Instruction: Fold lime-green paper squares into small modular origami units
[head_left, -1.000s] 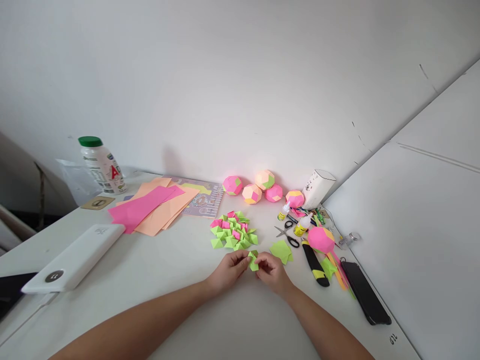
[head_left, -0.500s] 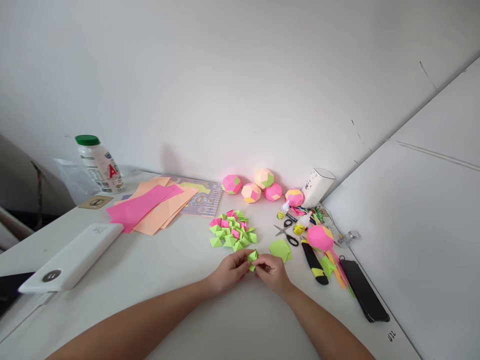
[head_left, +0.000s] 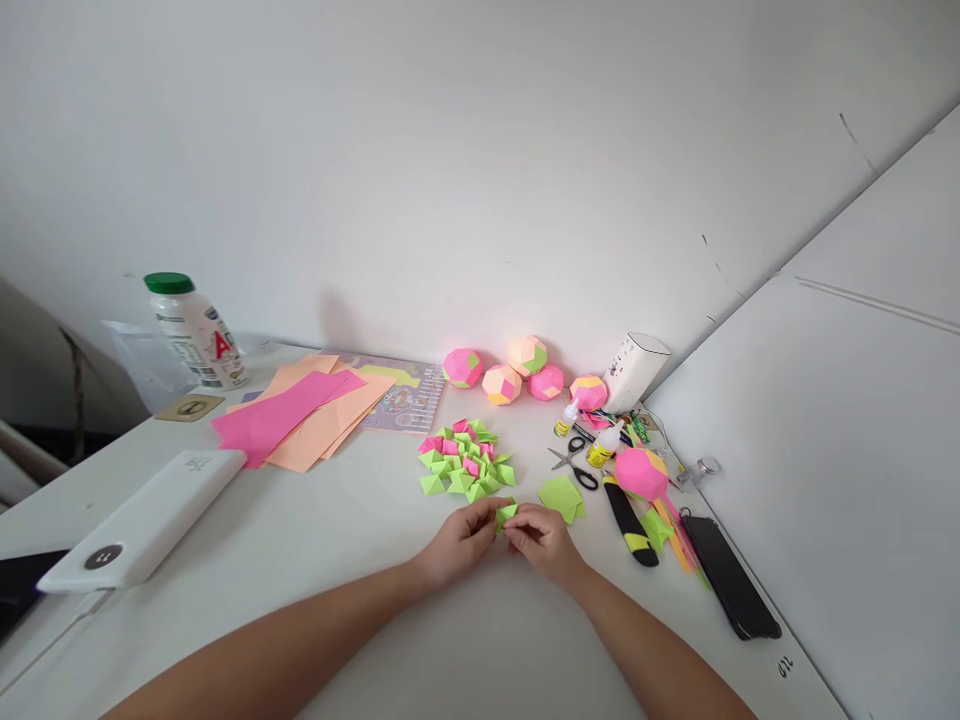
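Pinching a green paper piece (head_left: pixel 505 516), the left hand (head_left: pixel 457 545) and right hand (head_left: pixel 545 545) have curled fingers. Folded pieces (head_left: pixel 466 462) lie just beyond the fingertips.

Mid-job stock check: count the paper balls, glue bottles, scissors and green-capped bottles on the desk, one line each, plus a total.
Paper balls: 6
Glue bottles: 2
Scissors: 1 pair
Green-capped bottle: 1
Total: 10

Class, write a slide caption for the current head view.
Two hands hold green paper beside a pile of folded green and pink pieces.
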